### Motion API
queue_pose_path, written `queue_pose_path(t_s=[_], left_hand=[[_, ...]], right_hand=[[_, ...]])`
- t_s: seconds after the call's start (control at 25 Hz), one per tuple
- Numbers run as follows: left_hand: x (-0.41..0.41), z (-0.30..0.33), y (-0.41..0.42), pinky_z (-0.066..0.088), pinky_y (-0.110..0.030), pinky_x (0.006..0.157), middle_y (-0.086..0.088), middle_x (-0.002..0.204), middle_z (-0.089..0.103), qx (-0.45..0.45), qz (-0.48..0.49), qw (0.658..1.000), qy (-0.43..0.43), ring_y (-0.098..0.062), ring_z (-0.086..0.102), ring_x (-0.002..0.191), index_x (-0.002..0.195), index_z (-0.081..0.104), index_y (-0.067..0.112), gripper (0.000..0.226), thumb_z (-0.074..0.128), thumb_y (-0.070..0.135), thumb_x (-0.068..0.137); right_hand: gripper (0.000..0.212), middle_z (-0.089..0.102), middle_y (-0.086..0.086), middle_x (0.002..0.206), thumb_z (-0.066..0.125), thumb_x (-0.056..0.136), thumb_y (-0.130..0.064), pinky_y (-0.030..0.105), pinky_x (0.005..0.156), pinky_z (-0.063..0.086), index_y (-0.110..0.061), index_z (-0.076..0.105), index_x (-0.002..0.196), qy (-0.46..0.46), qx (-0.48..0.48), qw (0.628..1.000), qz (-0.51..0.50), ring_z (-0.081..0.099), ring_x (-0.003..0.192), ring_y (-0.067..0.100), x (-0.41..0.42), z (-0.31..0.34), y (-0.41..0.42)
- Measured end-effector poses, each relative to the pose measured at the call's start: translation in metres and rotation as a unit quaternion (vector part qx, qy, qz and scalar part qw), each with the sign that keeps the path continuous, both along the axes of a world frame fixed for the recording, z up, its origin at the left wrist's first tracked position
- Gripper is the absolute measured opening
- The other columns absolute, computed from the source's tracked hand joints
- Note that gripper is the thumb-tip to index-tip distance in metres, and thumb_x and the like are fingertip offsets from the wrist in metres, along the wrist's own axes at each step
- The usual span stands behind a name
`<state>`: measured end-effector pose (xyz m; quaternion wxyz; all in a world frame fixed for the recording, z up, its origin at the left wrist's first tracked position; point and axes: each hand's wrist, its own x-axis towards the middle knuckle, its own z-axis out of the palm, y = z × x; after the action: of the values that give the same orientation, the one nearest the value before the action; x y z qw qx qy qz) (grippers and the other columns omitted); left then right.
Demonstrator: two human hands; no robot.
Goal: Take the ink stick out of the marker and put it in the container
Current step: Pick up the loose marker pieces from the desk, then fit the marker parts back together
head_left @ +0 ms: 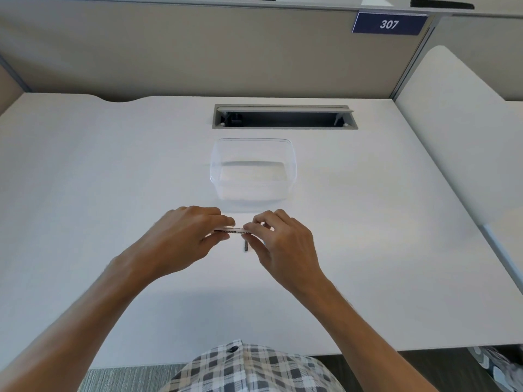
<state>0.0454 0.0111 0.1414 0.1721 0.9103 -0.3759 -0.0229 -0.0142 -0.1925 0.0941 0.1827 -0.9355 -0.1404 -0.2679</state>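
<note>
The whiteboard marker [235, 231] is held level just above the desk [113, 179], pinched at one end by the left hand [184, 236] and at the other by the right hand [283, 241], fingers curled round the barrel. A small dark piece [246, 246], perhaps a cap or plug, lies on the desk beneath. The ink stick is not seen, so it is judged to be inside. The barrel should be gripped firmly and the end pulled straight, without twisting sideways. The clear plastic container [253, 171], rectangular with rounded corners, stands empty just beyond the hands. The desk is matt white and smooth.
</note>
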Motion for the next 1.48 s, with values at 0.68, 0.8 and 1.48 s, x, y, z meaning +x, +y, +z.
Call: queue_pose_path(t_s=[0.68, 0.8, 1.48], left_hand=[[-0.001, -0.045, 0.033, 0.052, -0.036, 0.077, 0.005, 0.118, 0.065, -0.147, 0.185, 0.970, -0.059, -0.026, 0.066, 0.086, 0.122, 0.063, 0.021, 0.039, 0.045, 0.045, 0.097], [-0.006, -0.097, 0.047, 0.048, -0.038, 0.087, -0.004, 0.128, 0.064, -0.057, 0.200, 0.977, -0.040, -0.027, 0.065, 0.105, 0.123, 0.063, 0.015, 0.053, 0.038, 0.053, 0.096], [-0.016, -0.175, 0.079, 0.003, -0.033, 0.121, 0.005, 0.163, 0.016, 0.030, 0.228, 0.973, 0.022, -0.013, 0.010, 0.151, 0.155, 0.022, 0.024, 0.070, 0.022, 0.061, 0.095]], right_hand=[[0.005, 0.075, -0.010, 0.078, 0.077, 0.085, -0.021, 0.025, 0.062, 0.050, -0.017, 0.076, 0.087, 0.301, 0.372, 0.878, -0.025, 0.068, 0.067, 0.003, 0.006, -0.023, -0.005], [0.008, 0.076, -0.005, 0.082, 0.078, 0.084, -0.016, 0.016, 0.064, 0.048, -0.010, 0.076, 0.089, 0.327, 0.432, 0.840, -0.027, 0.068, 0.065, 0.000, 0.010, -0.034, 0.000], [0.006, 0.076, 0.003, 0.089, 0.067, 0.092, -0.011, 0.019, 0.070, 0.056, -0.007, 0.068, 0.096, 0.225, 0.336, 0.914, 0.039, 0.074, 0.088, 0.012, 0.032, -0.073, 0.044]])
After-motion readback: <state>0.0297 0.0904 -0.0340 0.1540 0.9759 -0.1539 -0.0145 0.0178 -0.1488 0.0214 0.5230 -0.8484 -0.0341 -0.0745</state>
